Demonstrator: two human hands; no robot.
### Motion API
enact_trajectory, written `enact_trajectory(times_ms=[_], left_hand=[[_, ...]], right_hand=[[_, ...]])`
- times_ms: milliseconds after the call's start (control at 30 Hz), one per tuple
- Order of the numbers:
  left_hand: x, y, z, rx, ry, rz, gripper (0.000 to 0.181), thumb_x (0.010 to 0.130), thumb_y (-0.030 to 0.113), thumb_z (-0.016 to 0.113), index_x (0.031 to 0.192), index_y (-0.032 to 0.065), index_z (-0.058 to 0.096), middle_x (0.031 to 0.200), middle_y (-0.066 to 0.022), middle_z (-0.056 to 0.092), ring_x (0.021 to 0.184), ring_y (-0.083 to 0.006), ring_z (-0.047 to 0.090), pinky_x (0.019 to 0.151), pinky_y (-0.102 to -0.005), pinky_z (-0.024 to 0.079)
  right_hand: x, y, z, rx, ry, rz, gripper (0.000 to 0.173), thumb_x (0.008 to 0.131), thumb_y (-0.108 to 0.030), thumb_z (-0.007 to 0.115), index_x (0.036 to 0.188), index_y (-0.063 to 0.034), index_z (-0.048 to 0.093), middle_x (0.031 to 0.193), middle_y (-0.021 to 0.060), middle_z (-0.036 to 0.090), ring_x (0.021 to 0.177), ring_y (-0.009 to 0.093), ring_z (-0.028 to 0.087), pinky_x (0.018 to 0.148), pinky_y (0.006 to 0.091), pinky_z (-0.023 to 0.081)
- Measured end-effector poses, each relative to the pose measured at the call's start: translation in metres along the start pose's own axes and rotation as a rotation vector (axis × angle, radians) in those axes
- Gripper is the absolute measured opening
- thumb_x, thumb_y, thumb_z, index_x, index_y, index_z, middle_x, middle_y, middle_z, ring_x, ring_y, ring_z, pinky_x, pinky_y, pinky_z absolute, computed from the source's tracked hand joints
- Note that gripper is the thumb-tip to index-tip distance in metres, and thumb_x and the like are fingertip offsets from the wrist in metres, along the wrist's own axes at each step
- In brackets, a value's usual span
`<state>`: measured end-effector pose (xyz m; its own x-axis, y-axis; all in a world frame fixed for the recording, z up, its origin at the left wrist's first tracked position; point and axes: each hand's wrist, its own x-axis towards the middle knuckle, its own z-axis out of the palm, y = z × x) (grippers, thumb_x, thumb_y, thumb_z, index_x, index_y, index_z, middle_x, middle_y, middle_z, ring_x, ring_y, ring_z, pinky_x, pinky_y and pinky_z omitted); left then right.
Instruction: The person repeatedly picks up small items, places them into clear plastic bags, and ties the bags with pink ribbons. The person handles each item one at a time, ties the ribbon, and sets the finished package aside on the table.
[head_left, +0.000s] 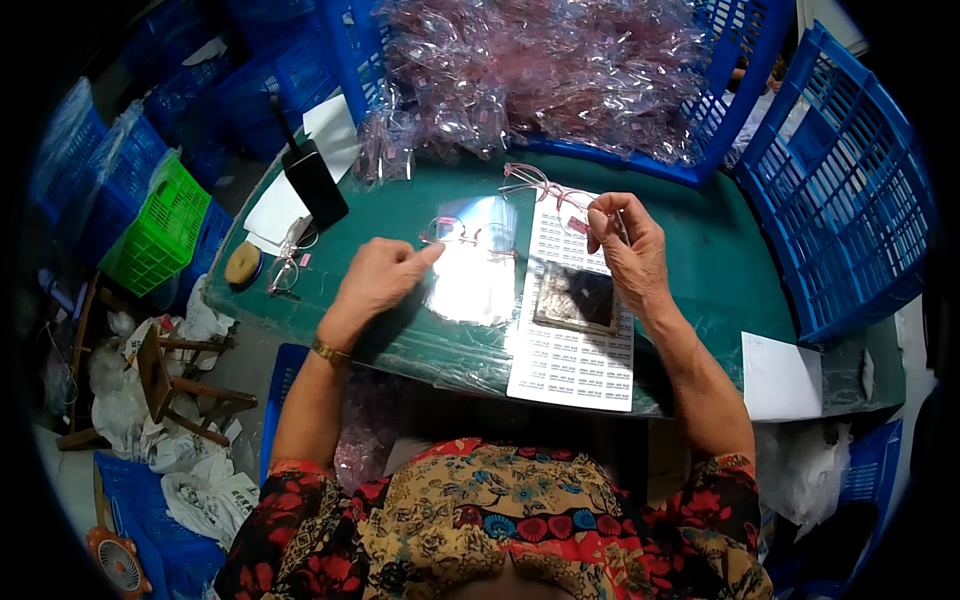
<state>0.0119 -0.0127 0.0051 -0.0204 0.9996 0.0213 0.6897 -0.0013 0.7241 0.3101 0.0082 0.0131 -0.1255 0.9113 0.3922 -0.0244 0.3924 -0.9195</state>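
Note:
My right hand (634, 251) pinches a pair of pink-framed eyeglasses (551, 189) above the sheet of printed labels (570, 375). A small reddish tag hangs by its lens. My left hand (382, 279) is curled, its thumb tip at the edge of a second pair of eyeglasses (472, 240). Whether the thumb grips that pair cannot be made out. This pair lies on shiny clear plastic (469, 292), under strong glare. A worn flat block (574, 296) rests on the label sheet, partly in my right hand's shadow.
Behind the green tabletop (660, 199), a blue crate (701, 169) is heaped with plastic-wrapped items (540, 75). Another blue crate (847, 187) stands right. On the left are a black device (315, 184), more eyeglasses (285, 271) and a round sponge (244, 264). A wooden stool (157, 375) lies below.

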Motion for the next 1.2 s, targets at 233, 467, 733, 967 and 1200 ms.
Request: enact_trajectory(times_ms=[233,467,733,967,1200], left_hand=[[0.006,-0.002,0.018,-0.08,-0.08,-0.004,0.051,0.075,0.046,0.069,0.057,0.0005,0.055,0.05,-0.0092,0.052,0.049,-0.0172,0.055,0.049,-0.0342,0.042],[0.006,0.011,0.013,0.214,-0.015,0.05,0.036,0.083,0.028,0.069,0.064,0.0005,0.055,0.053,-0.0024,0.053,0.039,-0.0088,0.05,0.034,-0.0241,0.037],[0.009,-0.001,0.004,-0.267,-0.257,-0.148,0.03,0.091,0.025,0.055,0.075,0.0003,0.062,0.054,-0.0043,0.057,0.039,-0.0097,0.052,0.036,-0.0221,0.04],[0.001,0.013,-0.021,-0.15,-0.458,-0.179,0.037,0.096,0.03,0.046,0.077,0.0012,0.059,0.053,-0.004,0.056,0.038,-0.0112,0.052,0.037,-0.0226,0.041],[-0.019,-0.011,-0.015,-0.4,-0.268,-0.054,0.038,0.098,0.031,0.044,0.068,0.0068,0.047,0.052,0.0,0.047,0.039,-0.0109,0.05,0.036,-0.0227,0.037]], right_hand=[[0.003,-0.006,-0.001,-0.013,-0.02,-0.01,0.021,0.091,-0.022,0.062,0.092,-0.0019,0.055,0.074,0.0001,0.054,0.064,0.006,0.051,0.058,0.0214,0.043],[0.002,-0.013,-0.004,-0.005,-0.028,-0.002,0.022,0.09,-0.022,0.062,0.093,-0.0012,0.056,0.073,0.0002,0.054,0.064,0.006,0.051,0.058,0.0218,0.042],[0.003,-0.006,-0.007,-0.037,-0.024,-0.003,0.023,0.091,-0.024,0.061,0.094,-0.002,0.057,0.071,-0.0001,0.055,0.063,0.006,0.051,0.057,0.021,0.041],[0.002,-0.005,-0.007,-0.075,-0.035,0.009,0.022,0.091,-0.023,0.061,0.093,-0.0019,0.057,0.068,-0.0003,0.054,0.061,0.006,0.051,0.056,0.0212,0.041],[0.002,-0.001,-0.005,-0.032,-0.057,0.07,0.017,0.091,-0.018,0.061,0.092,-0.0014,0.056,0.068,-0.0001,0.054,0.061,0.006,0.051,0.057,0.0211,0.041]])
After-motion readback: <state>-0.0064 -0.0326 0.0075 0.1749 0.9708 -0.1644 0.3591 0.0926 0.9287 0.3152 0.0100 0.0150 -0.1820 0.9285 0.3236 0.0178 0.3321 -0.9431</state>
